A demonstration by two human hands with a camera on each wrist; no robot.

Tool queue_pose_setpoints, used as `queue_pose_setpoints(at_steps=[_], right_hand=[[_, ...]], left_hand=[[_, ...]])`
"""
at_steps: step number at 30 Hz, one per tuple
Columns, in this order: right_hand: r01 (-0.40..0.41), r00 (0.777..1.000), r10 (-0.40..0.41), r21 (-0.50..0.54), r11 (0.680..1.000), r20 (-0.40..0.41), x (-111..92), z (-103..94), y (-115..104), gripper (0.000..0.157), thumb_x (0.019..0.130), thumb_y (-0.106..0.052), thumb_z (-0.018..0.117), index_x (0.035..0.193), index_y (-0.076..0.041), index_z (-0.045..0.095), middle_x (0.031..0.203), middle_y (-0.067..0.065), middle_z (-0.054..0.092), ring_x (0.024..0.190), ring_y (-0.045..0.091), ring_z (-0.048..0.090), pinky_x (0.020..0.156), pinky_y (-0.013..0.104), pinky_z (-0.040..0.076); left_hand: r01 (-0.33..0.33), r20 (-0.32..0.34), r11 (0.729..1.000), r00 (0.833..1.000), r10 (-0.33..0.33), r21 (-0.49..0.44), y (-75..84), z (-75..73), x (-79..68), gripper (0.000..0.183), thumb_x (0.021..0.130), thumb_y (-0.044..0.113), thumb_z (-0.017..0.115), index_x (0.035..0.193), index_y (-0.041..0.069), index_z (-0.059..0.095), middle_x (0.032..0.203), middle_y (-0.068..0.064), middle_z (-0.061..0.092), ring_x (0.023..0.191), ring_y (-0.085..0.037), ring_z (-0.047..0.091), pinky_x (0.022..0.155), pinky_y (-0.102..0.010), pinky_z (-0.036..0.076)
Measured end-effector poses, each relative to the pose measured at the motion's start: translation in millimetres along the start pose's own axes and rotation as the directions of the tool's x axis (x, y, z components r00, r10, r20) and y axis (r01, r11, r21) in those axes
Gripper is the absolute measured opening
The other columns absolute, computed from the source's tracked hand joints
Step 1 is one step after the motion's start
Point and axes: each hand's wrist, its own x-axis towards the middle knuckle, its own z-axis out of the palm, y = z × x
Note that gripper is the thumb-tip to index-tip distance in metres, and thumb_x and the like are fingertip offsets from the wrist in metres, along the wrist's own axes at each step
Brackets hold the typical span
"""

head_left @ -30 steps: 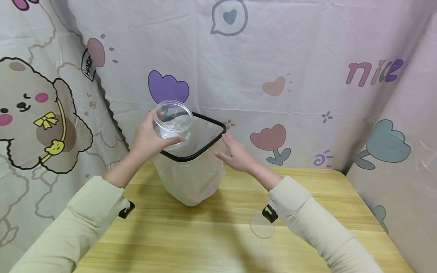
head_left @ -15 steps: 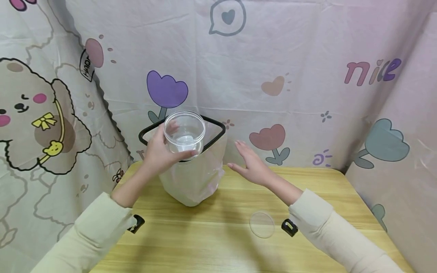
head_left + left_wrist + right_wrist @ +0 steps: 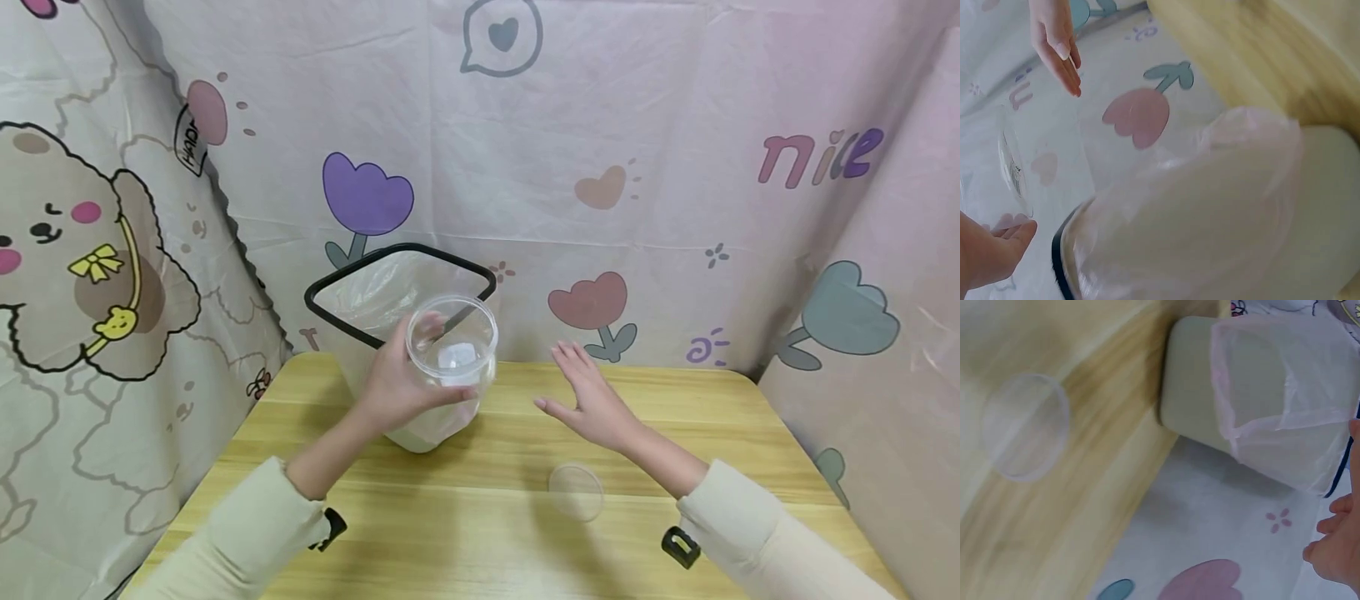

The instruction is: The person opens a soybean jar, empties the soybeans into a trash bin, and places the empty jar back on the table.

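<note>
In the head view, my left hand (image 3: 397, 379) grips a clear round plastic jar (image 3: 456, 367) from its left side, with the thumb in front. The jar has no lid on it and is in front of the bin's right rim. A pale patch shows at its bottom; I cannot tell what it is. My right hand (image 3: 592, 404) hangs over the table with fingers spread, apart from the jar and holding nothing. Behind the left hand stands a pale waste bin (image 3: 420, 437) with a black rim and a translucent liner. A clear round lid (image 3: 1025, 428) lies flat on the table.
The wooden table (image 3: 675, 450) carries the bin at its back left. Printed curtains (image 3: 660, 100) hang behind it and at both sides. The liner (image 3: 1197, 206) drapes loosely over the bin's outside.
My left hand has carried the jar from over the bin's mouth to the right and nearer me. The right hand has moved away from the bin's rim, to the right and nearer me.
</note>
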Motion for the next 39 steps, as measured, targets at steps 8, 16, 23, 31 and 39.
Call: queue_pose_setpoints(at_steps=[8,16,23,31,39], right_hand=[[-0.047,0.998,0.046,-0.034,0.998,-0.031,-23,5.2,23,0.081,0.082,-0.037,0.067,0.142,0.003,0.030,0.151,0.021,0.024,0.141,0.040,0.013,0.111,0.059,0.020],[-0.103,0.993,0.100,-0.052,0.993,-0.063,-45,4.4,40,0.085,0.080,-0.039,0.068,0.141,0.005,0.030,0.151,0.023,0.023,0.140,0.042,0.013,0.109,0.062,0.020],[-0.126,0.988,0.119,-0.084,0.988,-0.094,-61,3.1,53,0.087,0.080,-0.043,0.067,0.141,0.006,0.029,0.150,0.024,0.024,0.140,0.042,0.013,0.107,0.065,0.021],[-0.137,0.986,0.123,-0.121,0.983,-0.116,-72,6.9,65,0.088,0.079,-0.042,0.069,0.141,0.007,0.029,0.149,0.026,0.024,0.139,0.043,0.014,0.107,0.063,0.022],[-0.157,0.982,0.140,-0.134,0.978,-0.129,-80,13.4,76,0.093,0.076,-0.043,0.071,0.141,0.008,0.028,0.148,0.028,0.025,0.138,0.045,0.015,0.106,0.064,0.022]], left_hand=[[0.021,0.023,0.997,1.000,-0.020,-0.070,-11.4,28.4,-14.2,0.090,0.051,0.012,0.090,0.127,0.005,0.041,0.128,-0.012,0.054,0.121,-0.028,0.050,0.103,-0.046,0.041],[0.056,0.039,0.996,0.998,-0.054,-0.064,-36.3,57.8,-32.0,0.093,0.049,0.016,0.091,0.126,0.002,0.041,0.124,-0.016,0.056,0.115,-0.030,0.053,0.099,-0.048,0.043],[0.079,0.043,0.994,0.996,-0.076,-0.072,-66.8,82.6,-49.7,0.096,0.046,0.019,0.092,0.126,0.001,0.043,0.122,-0.015,0.057,0.112,-0.034,0.054,0.096,-0.052,0.043],[0.133,0.089,0.990,0.988,-0.130,-0.035,-99.4,106.8,-70.7,0.102,0.048,0.023,0.092,0.133,0.004,0.038,0.125,-0.016,0.055,0.115,-0.034,0.052,0.097,-0.053,0.043],[0.197,0.146,0.979,0.971,-0.189,-0.047,-123.6,123.7,-84.9,0.100,0.053,0.024,0.089,0.134,0.002,0.035,0.127,-0.022,0.052,0.116,-0.043,0.048,0.097,-0.059,0.040]])
